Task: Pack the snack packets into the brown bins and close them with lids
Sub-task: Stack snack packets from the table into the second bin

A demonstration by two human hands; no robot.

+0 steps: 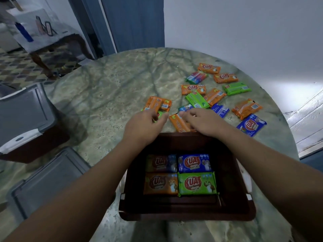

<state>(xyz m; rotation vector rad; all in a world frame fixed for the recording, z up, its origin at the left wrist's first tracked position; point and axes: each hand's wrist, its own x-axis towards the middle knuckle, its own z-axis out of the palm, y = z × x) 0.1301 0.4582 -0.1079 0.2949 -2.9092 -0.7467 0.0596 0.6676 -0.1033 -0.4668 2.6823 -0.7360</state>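
KUAT packets [194,163], brown bin [232,172]

Both my bare forearms stretch forward, converging. My left hand [143,124] curls its fingers downward, gripping; my right hand [201,120] lies palm-down, fingers bent, just beside it.

The desk [111,95] is polished, marble-like stone, greenish and veined, with a soft sheen. The snack packets [195,163] are glossy printed plastic film, crinkled at the sealed ends. The brown bin [244,203] looks like smooth, dark moulded plastic; the grey lids [43,182] are matt plastic.
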